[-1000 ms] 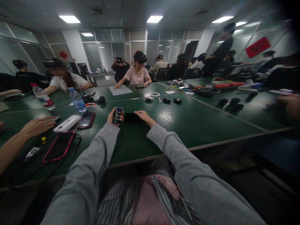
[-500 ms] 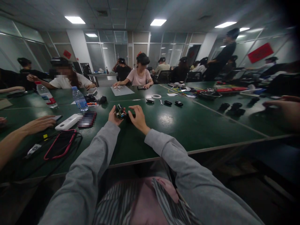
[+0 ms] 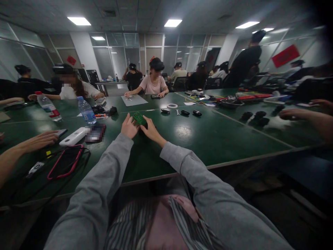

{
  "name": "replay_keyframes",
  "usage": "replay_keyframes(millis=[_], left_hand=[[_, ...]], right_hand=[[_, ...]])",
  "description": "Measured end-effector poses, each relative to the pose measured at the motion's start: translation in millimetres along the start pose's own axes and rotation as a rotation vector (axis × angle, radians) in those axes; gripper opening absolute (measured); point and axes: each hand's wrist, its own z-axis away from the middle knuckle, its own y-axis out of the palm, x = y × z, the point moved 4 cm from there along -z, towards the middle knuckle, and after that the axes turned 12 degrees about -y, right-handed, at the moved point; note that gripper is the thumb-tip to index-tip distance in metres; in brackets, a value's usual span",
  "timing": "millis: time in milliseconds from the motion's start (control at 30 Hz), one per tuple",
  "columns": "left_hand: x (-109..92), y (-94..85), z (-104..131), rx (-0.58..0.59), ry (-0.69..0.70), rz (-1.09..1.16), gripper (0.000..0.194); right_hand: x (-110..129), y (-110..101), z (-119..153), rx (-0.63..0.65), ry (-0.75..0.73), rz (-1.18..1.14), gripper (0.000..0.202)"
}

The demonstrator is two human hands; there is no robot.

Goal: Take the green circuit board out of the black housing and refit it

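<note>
A small green circuit board (image 3: 139,118) is held up over the green table (image 3: 187,149), its flat face showing. My left hand (image 3: 129,127) grips its left side, and my right hand (image 3: 151,130) pinches it at the right edge. Beyond my hands lie a white ring (image 3: 172,106), a small wrench (image 3: 177,112) and several black oblong parts, among them one (image 3: 185,113) near the middle.
Bottles (image 3: 86,111), a white device (image 3: 74,136), a phone (image 3: 95,133) and a pink-rimmed case (image 3: 66,161) with cables are on the left. Another person's hand (image 3: 39,141) rests there. At right, a person's hand (image 3: 295,114) is near black parts. Tangled cables (image 3: 199,99) lie farther back.
The board has turned from its component side to a flatter green face. My right hand has moved in from beside it and now holds its edge.
</note>
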Motion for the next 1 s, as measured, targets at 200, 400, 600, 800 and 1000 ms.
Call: replay_keyframes(millis=[200, 400, 600, 800, 1000], left_hand=[[-0.3, 16.2, 15.5, 0.139, -0.016, 0.039, 0.047], [-2.2, 20.9, 20.3, 0.174, -0.014, 0.025, 0.048], [2.8, -6.5, 2.2, 0.113, -0.039, -0.002, 0.038], [-0.6, -51.5, -12.2, -0.144, 0.004, 0.026, 0.036], [1.1, -72.1, -18.8, -0.22, -0.002, -0.023, 0.039]], right_hand=[[-21.8, -9.4, -4.3, -0.122, 0.173, -0.222, 0.072], [-32.9, -20.0, -4.1, -0.166, 0.274, -0.289, 0.072], [-26.0, -25.5, -9.9, -0.175, 0.211, -0.166, 0.06], [-14.6, -31.8, -14.3, -0.101, 0.063, 0.002, 0.06], [-16.7, -29.8, -8.1, 0.148, -0.026, 0.058, 0.067]])
